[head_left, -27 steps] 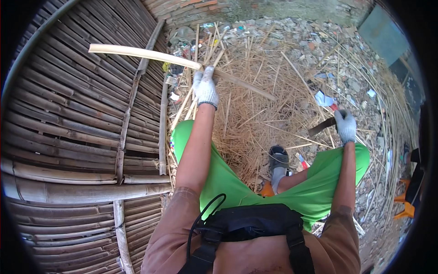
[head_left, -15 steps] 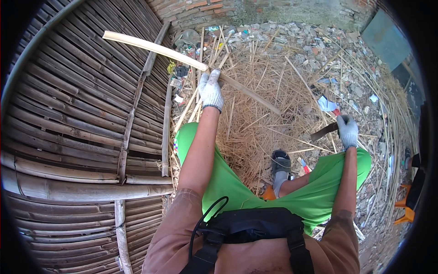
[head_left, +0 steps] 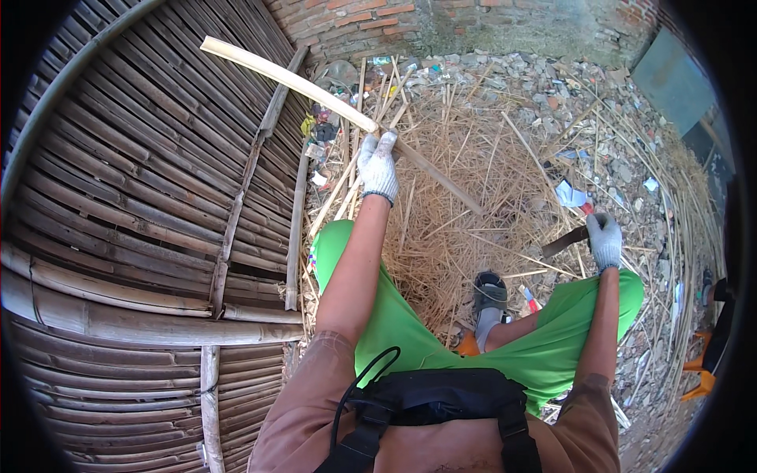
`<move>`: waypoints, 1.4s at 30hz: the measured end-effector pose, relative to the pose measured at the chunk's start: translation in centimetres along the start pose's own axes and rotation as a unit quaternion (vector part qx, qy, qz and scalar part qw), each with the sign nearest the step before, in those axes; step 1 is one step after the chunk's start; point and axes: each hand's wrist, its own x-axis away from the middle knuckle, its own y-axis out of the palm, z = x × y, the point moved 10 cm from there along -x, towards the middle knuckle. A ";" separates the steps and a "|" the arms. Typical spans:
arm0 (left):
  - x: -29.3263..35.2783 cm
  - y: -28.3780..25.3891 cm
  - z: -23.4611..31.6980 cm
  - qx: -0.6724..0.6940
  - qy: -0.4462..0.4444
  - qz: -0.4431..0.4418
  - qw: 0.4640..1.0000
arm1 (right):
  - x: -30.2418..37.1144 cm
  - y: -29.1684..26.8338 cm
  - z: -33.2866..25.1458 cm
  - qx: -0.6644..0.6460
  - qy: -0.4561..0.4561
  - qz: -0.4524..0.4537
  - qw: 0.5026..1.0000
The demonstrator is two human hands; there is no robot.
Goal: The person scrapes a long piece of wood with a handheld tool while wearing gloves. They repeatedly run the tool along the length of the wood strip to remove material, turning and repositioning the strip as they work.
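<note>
My left hand (head_left: 378, 169), in a white knit glove, is closed around the middle of a long bamboo strip (head_left: 292, 80). The strip's far left stretch shows a pale, hollowed face, and past the hand a browner stretch slants down to the right. On the right, above my knee, my gloved right hand (head_left: 605, 239) grips a knife with a broad dark blade (head_left: 564, 241). Its blade points left, well apart from the bamboo, and the fingers cover the handle.
A bamboo slat wall (head_left: 150, 197) fills the left side. Bamboo shavings (head_left: 441, 236) and loose strips cover the ground before me, with rubble (head_left: 631, 181) to the right. A brick wall (head_left: 465, 31) closes the back. My sandalled foot (head_left: 490, 296) rests among the shavings. Orange plastic legs (head_left: 699, 384) stand far right.
The whole view has shifted slightly, the scene now sitting a little lower. Both hands keep their grips, and the bamboo strip and knife have barely moved relative to the ground.
</note>
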 end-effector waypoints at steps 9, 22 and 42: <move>-1.7 7.4 12.7 -0.261 0.253 -0.067 0.929 | 0.0 -0.4 -1.0 0.018 0.014 0.005 1.000; 1.5 14.7 9.2 -0.665 0.223 -0.353 0.619 | 0.6 -0.7 -0.9 0.012 0.037 -0.041 0.998; -1.5 -11.6 -4.5 -0.866 -0.077 -0.394 0.299 | 0.3 1.0 -1.7 0.005 0.026 -0.078 0.997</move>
